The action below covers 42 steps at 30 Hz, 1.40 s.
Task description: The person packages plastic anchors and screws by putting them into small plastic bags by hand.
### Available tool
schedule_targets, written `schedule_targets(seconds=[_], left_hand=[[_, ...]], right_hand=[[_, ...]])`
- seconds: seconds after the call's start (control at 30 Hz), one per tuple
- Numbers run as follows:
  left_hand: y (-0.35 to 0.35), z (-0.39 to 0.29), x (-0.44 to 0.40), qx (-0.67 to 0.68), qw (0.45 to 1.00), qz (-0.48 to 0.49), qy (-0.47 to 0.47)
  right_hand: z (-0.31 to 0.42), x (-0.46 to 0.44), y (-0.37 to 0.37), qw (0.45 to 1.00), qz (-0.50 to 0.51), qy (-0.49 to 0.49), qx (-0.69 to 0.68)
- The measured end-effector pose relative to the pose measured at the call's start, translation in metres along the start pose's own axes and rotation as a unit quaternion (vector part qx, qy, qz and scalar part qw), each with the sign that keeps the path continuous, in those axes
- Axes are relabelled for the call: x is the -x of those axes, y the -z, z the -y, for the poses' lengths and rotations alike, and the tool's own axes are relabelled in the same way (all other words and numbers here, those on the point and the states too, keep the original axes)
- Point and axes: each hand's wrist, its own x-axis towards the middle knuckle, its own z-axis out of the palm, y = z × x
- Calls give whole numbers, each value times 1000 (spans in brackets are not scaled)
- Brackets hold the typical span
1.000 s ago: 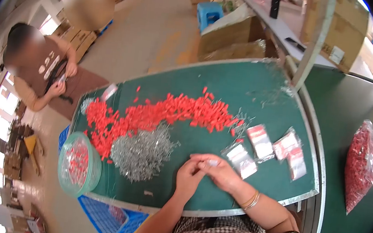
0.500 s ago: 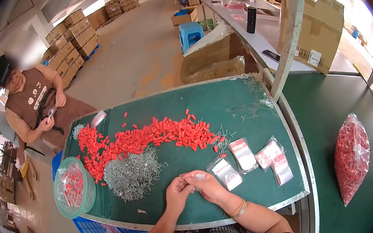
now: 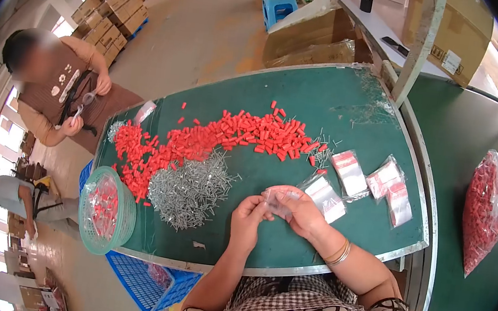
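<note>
Pinching a clear bag with curled fingers

Just below frame centre I see left hand and right hand together, fingers pinching a clear bag. Gold bangles on right wrist. Left of the hands, on the green table: heap of screws, red plugs strewn along its upper side. Flat packets right of centre, nearest one just beside right hand. Basket lower left, small filled bags inside. Plump sack of red pieces, far right. I count two co-workers at left edge.
</note>
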Motion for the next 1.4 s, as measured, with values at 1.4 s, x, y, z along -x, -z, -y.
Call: schedule_targets(seconds=[1.4], left_hand=[[20, -25, 15, -173, 985, 8, -28]], right_hand=[[6, 21, -33, 899, -56, 42, 433]])
